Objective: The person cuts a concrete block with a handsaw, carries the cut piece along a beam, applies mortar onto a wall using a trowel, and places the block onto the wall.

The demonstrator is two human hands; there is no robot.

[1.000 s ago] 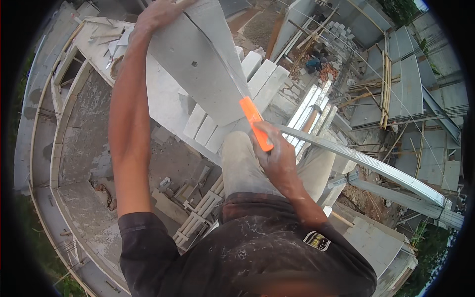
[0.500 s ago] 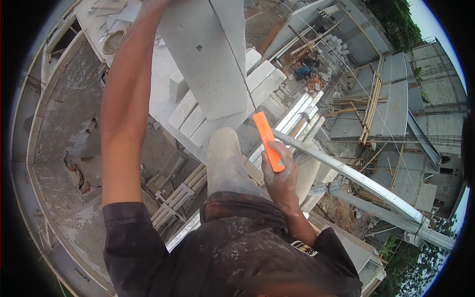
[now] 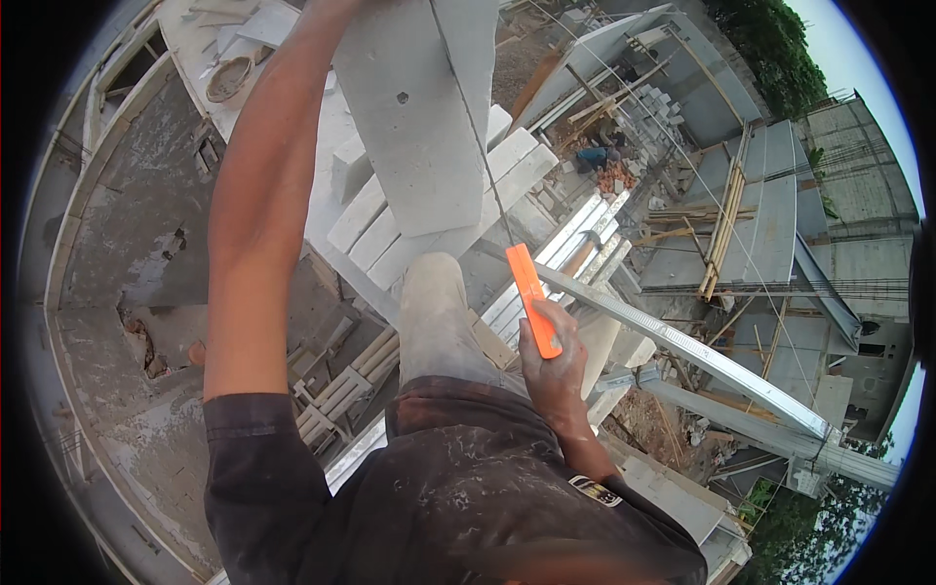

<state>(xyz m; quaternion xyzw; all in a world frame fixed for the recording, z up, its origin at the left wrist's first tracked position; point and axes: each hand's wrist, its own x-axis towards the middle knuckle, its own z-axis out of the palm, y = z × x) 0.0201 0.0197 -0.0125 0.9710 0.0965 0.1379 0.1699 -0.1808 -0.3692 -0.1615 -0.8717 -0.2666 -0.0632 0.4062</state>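
Observation:
A long pale grey lightweight concrete block (image 3: 414, 136) lies on other blocks in front of me, a small hole in its top. My right hand (image 3: 556, 366) is wrapped round the orange handle (image 3: 531, 297) of a handsaw. Its thin blade, seen edge-on, runs away from me along a lengthwise line in the block. My left arm reaches to the block's far end. There my left hand (image 3: 341, 8) is cut off by the picture's upper edge, its fingers hidden. My knee in dusty trousers (image 3: 434, 302) is just at the block's near end.
Several pale blocks (image 3: 380, 229) lie beneath the cut one. A long metal channel (image 3: 692, 346) slants off to the right. A round basin (image 3: 229, 80) stands far left. Down at the right are bamboo poles (image 3: 726, 219), rubble and a crouching person (image 3: 600, 156).
The orange saw handle and my right hand have come a little nearer to me, away from the block. My left arm stays stretched to the block's far end.

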